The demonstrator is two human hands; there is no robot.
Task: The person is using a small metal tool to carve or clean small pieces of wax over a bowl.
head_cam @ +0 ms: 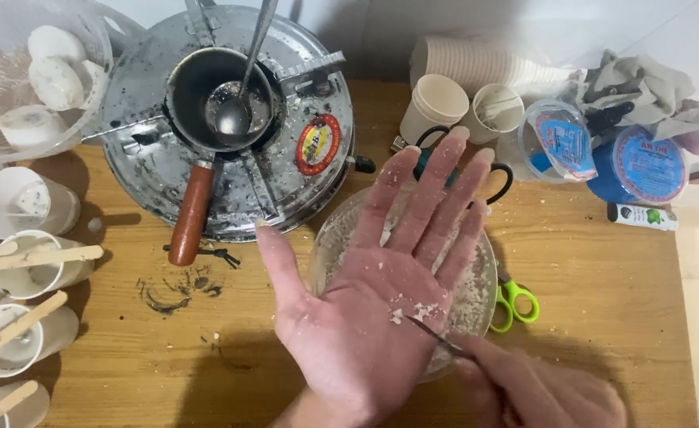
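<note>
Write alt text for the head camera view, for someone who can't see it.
A left hand is held open, palm up, over a glass bowl while the right hand scrapes white flakes off it with a thin blade. A small pot sits on a metal stove behind.

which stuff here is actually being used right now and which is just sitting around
In use: left hand held open and palm up, dusted with white flakes; right hand holding a thin metal blade to that palm; glass bowl beneath.

Lying about: green scissors, small pan, ladle, paper cups, wooden sticks.
</note>
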